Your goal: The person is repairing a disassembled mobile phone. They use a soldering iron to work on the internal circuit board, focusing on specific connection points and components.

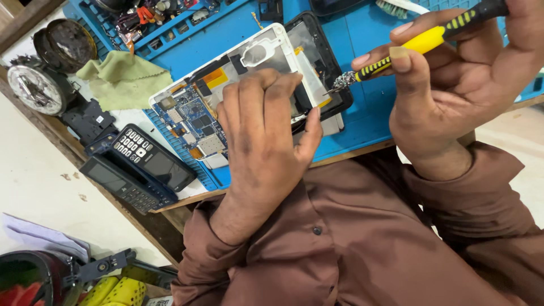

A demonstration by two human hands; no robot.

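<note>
An opened white tablet (249, 56) lies on a blue work mat (362, 113), its green circuit board (192, 122) exposed at the left end. My left hand (266, 130) rests flat on the tablet's middle, fingers spread over it, thumb against a black frame (328, 62) lying partly under the tablet. My right hand (453, 73) grips a yellow-and-black screwdriver (419, 41). Its metal tip hovers just above the black frame's right edge, close to my left thumb.
Two black keypad phones (139, 167) lie at the mat's left edge. A green cloth (124, 79) sits behind them, next to round metal tins (42, 73). A tray of small parts (153, 14) is at the back. Tools lie on the floor (107, 277) at lower left.
</note>
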